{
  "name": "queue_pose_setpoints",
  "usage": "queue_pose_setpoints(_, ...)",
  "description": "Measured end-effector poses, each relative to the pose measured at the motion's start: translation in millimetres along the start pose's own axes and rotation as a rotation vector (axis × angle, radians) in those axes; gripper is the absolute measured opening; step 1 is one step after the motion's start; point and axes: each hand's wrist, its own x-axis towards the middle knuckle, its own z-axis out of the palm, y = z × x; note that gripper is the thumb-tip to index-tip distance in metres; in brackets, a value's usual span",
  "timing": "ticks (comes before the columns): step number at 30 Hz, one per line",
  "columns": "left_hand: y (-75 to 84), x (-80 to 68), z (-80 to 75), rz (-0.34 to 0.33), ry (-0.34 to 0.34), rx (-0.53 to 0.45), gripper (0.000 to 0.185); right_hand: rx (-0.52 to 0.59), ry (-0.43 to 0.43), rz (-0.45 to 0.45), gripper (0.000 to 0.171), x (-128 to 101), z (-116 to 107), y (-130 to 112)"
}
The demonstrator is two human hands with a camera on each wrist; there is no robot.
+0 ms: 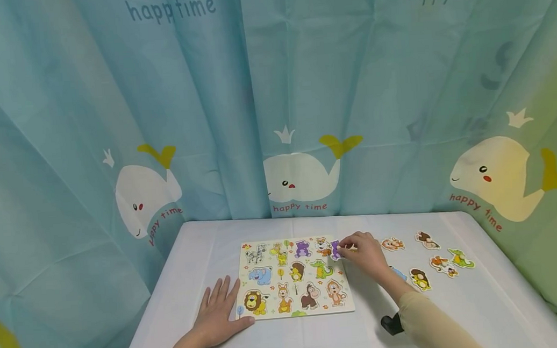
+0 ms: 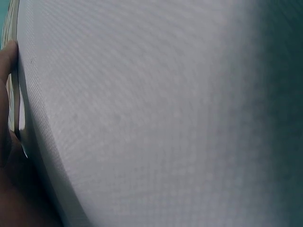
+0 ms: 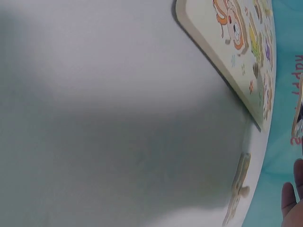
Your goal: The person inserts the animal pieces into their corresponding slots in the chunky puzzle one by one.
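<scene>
A flat puzzle board (image 1: 272, 306) printed with cartoon animals lies on the table in the head view. My left hand (image 1: 218, 315) rests with fingers spread at its left edge, the thumb on the lower-left corner. The left wrist view catches only part of that hand (image 2: 5, 127) at its border. Above the board's upper right edge, my right hand (image 1: 365, 254) pinches a purple animal piece (image 1: 334, 250) by its knob, beside the tiger picture (image 1: 323, 246). In the right wrist view the fingers (image 3: 288, 196) and part of a piece (image 3: 298, 113) appear at the far right.
Right of the board lie several loose pieces, among them a monkey (image 1: 393, 243), a gorilla (image 1: 427, 240), a crocodile (image 1: 461, 258) and a hedgehog (image 1: 420, 279). A blue piece (image 1: 398, 273) is partly hidden by the right forearm. A whale-print curtain (image 1: 298, 113) hangs behind the table.
</scene>
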Motion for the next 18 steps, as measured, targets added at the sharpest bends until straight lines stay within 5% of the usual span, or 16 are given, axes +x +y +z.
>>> queue_pose_setpoints(18,-4.3,2.4,5.7,-0.02,0.02,0.029,0.107,-0.017,-0.045,-0.005,0.01,15.4,21.7,-18.7)
